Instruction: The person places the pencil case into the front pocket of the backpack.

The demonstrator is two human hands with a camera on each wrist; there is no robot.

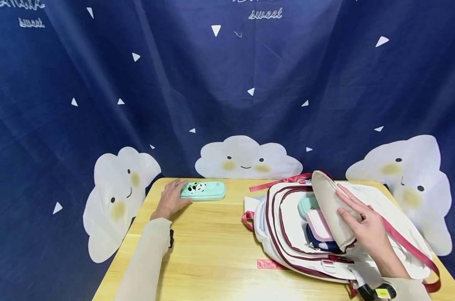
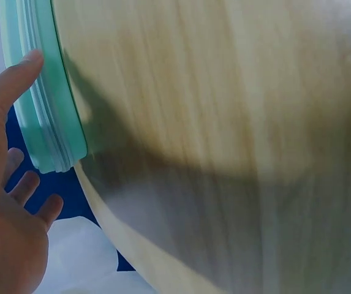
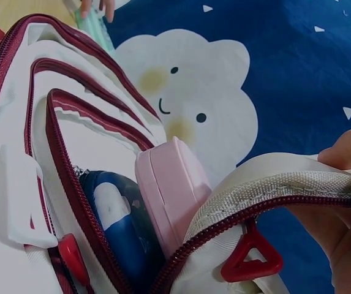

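Note:
At the table's far left, my left hand point(image 1: 171, 200) spans the left end of a mint green pencil case point(image 1: 208, 191) with a panda on its lid. In the left wrist view the thumb lies along the case's side, while the index finger is hidden. My right hand point(image 1: 370, 225) holds the front pocket flap point(image 1: 325, 205) of a white backpack point(image 1: 266, 234), pinching its edge and keeping it folded back. Inside the opened pocket sit a pink case point(image 3: 169, 190), a navy pouch point(image 3: 126, 233) and a mint green item point(image 1: 306, 205), partly covered by the flap.
The backpack lies on the right of a wooden table point(image 1: 201, 246), its dark red straps point(image 1: 407, 242) trailing over the edges. A white flat item point(image 1: 251, 204) pokes out behind it. A navy curtain point(image 1: 227, 83) with cloud faces hangs right behind the table.

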